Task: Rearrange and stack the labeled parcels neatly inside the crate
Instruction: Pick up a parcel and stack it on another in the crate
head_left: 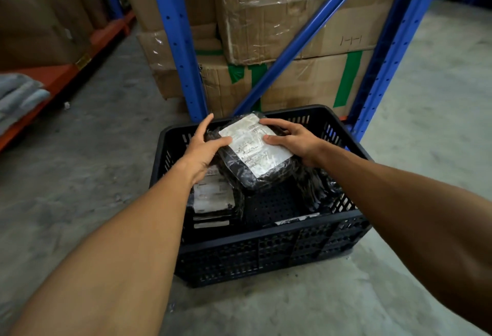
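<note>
A black perforated plastic crate (pixel 266 253) stands on the concrete floor. Over its far half I hold a black plastic-wrapped parcel (pixel 255 178) with a white label on top. My left hand (pixel 202 149) grips the parcel's left edge and my right hand (pixel 295 141) grips its right edge, thumbs resting on the label. Below, at the crate's left side, lies a stack of labeled parcels (pixel 213 197). More black-wrapped parcels (pixel 316 189) lean against the right wall. A bare patch of crate bottom shows in the middle.
Blue rack uprights (pixel 178 42) and a diagonal brace stand right behind the crate, with taped cardboard boxes (pixel 279 16) stacked behind them. An orange shelf beam (pixel 66 74) with folded grey cloth (pixel 18 96) runs along the left. Concrete floor surrounds the crate.
</note>
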